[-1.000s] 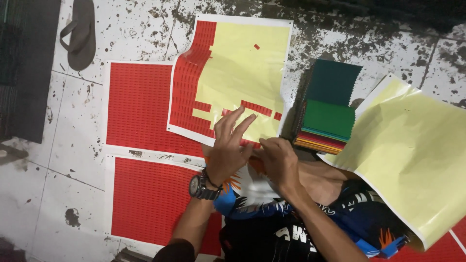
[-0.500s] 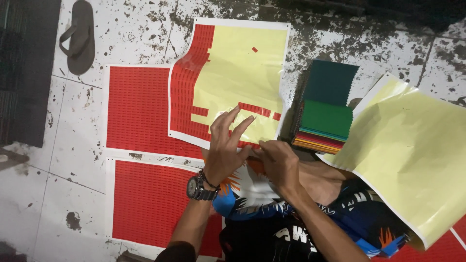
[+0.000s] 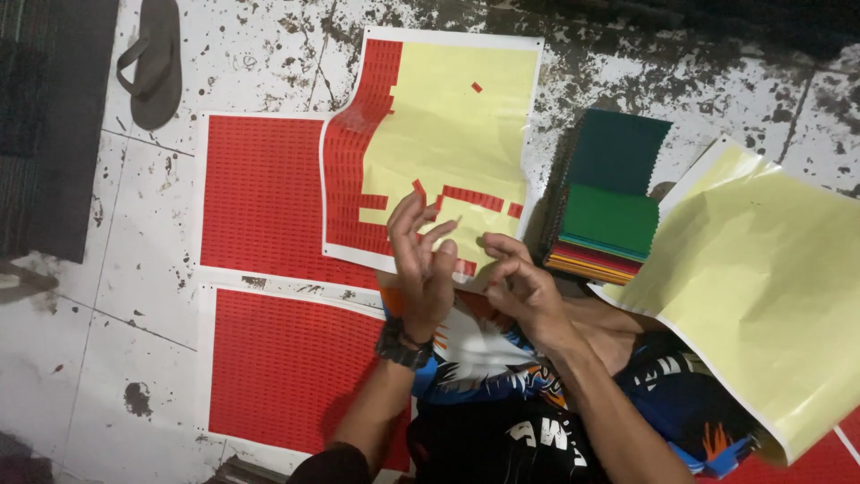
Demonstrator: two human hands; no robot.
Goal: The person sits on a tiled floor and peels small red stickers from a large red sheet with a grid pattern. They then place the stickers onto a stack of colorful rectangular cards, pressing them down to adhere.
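Partly peeled sticker sheet point(image 3: 448, 134) lies flat on the floor point(image 3: 269, 54), near edge at the hands. Peel one small red sticker point(image 3: 464, 266) at a time, low angle, so it doesn't tear. Left hand point(image 3: 423, 260) fingers splayed, nothing clearly held; right hand point(image 3: 520, 278) curled, pinch contents unclear. Colour swatch stack point(image 3: 609, 215) just right.

head cam | looks steeply down | close over hands point(image 3: 466, 269) | floor point(image 3: 269, 54) behind
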